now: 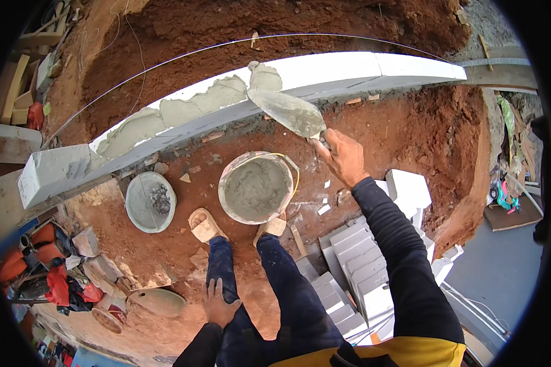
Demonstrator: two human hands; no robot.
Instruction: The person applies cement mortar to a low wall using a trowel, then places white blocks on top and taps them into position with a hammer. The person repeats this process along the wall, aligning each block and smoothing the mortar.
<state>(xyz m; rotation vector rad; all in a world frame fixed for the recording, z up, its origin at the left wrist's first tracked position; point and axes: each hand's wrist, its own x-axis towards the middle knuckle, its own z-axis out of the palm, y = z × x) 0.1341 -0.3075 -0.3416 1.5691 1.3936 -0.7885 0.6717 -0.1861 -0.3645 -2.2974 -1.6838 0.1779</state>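
My right hand (343, 156) is closed round the handle of a trowel (288, 111). The trowel's broad grey blade reaches left to the top of a low white block wall (330, 68), its tip at a patch of wet mortar (265, 78). More mortar (193, 105) lies in an uneven layer along the wall's left half. My left hand (220, 303) rests on my left thigh or knee, fingers spread, holding nothing. Below the wall, just in front of my feet, stands a bucket of grey mortar (256, 187) with a yellowish handle.
A second, pale bucket (151, 202) with dark contents stands left of my feet. Stacked white blocks (361, 263) fill the lower right. A taut string line (226, 42) runs beyond the wall. Rubble and bags (58, 284) lie at lower left. Red earth (404, 131) borders the wall.
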